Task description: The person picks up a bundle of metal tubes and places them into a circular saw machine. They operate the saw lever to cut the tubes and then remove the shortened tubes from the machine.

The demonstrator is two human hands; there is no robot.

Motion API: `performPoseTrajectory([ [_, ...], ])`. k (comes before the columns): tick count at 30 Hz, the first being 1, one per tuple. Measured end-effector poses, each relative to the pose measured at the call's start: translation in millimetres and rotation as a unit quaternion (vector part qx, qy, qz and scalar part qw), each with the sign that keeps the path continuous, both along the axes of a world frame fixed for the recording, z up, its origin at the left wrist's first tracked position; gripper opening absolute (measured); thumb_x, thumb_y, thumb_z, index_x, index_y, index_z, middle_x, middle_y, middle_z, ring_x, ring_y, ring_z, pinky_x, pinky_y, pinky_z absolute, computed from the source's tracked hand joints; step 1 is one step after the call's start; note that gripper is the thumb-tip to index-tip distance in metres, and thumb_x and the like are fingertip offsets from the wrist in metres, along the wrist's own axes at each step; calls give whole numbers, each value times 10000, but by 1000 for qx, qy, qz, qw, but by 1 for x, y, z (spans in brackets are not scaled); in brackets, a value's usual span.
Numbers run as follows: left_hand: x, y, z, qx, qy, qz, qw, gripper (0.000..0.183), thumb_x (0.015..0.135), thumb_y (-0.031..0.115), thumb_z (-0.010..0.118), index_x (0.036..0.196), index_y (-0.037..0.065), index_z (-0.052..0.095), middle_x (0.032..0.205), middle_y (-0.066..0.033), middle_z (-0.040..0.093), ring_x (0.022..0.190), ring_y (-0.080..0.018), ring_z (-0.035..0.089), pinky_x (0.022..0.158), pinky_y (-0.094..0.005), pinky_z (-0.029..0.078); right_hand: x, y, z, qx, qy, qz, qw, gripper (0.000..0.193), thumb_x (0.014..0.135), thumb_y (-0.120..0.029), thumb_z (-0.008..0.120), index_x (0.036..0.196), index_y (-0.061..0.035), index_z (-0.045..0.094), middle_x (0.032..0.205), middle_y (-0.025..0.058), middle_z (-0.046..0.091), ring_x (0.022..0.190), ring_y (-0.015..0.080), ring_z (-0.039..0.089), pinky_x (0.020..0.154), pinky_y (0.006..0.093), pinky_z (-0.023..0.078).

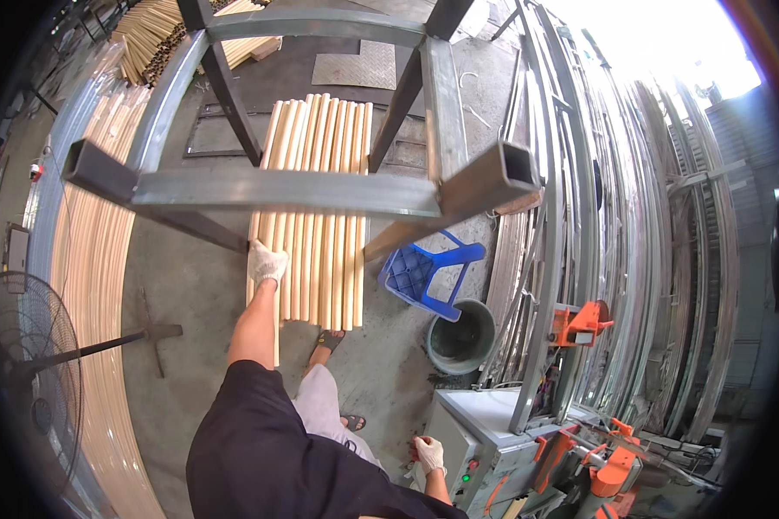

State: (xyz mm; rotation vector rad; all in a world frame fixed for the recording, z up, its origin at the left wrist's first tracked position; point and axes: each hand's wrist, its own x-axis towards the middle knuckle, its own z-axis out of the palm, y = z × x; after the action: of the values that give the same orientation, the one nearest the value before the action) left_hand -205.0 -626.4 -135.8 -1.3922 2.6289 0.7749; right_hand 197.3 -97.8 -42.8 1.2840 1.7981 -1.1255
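Note:
A row of long, pale gold tubes (325,259) lies side by side beneath a metal frame. At the row's left edge my left hand (268,262), in a whitish glove, is closed on one gold tube (277,342). That tube's near end sticks out past the others toward me. My right hand (429,455), gloved too, is low on the right beside a grey machine cabinet (446,432). Its fingers are curled near a small reddish spot; what they hold, if anything, is too small to make out. A green light (466,477) glows on the cabinet close by.
The frame's square steel bars (286,190) cross above the tubes. A blue plastic stool (411,277) and a dark bucket (460,337) stand to the right. Orange clamps (614,471) sit on the machine. A fan (39,381) and more wrapped tubes (95,303) are at left.

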Motion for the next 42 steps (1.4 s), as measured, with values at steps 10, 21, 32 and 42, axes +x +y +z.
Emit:
performPoseTrajectory([
  [10, -74, -43, -86, -54, -21, -114, 992, 1088, 830, 541, 774, 1631, 69, 209, 1669, -195, 272, 1510, -421, 303, 1248, -514, 265, -41, 4, 7, 14, -71, -2, 997, 227, 945, -211, 648, 1040, -15, 712, 834, 58, 722, 656, 151, 692, 560, 288, 551],
  [21, -68, -94, -141, 427, 167, 57, 887, 869, 877, 565, 694, 1514, 32, 438, 1561, -237, 442, 1426, -432, 442, 1173, -554, 374, -54, -33, 18, 25, -61, 77, 995, 273, 897, -228, 649, 1009, -5, 759, 777, 50, 732, 641, 132, 693, 571, 285, 542],
  [32, -17, 55, -70, -31, -5, -445, 895, 759, 823, 362, 727, 1444, -9, 498, 1327, -264, 607, 1236, -429, 586, 1042, -485, 494, 39, 21, 48, 153, 6, 23, 988, 434, 828, -411, 590, 987, -53, 776, 893, 190, 757, 918, 338, 742, 855, 439, 566],
  [42, 308, 484, 112, 192, -187, -919, 289, 452, 849, 364, 670, 1134, 13, 682, 1102, -213, 727, 1015, -370, 705, 889, -454, 547, 381, -74, 26, 56, -154, -411, 897, 428, 788, -351, 623, 1061, -55, 769, 1099, 229, 735, 1057, 400, 707, 917, 472, 549],
])
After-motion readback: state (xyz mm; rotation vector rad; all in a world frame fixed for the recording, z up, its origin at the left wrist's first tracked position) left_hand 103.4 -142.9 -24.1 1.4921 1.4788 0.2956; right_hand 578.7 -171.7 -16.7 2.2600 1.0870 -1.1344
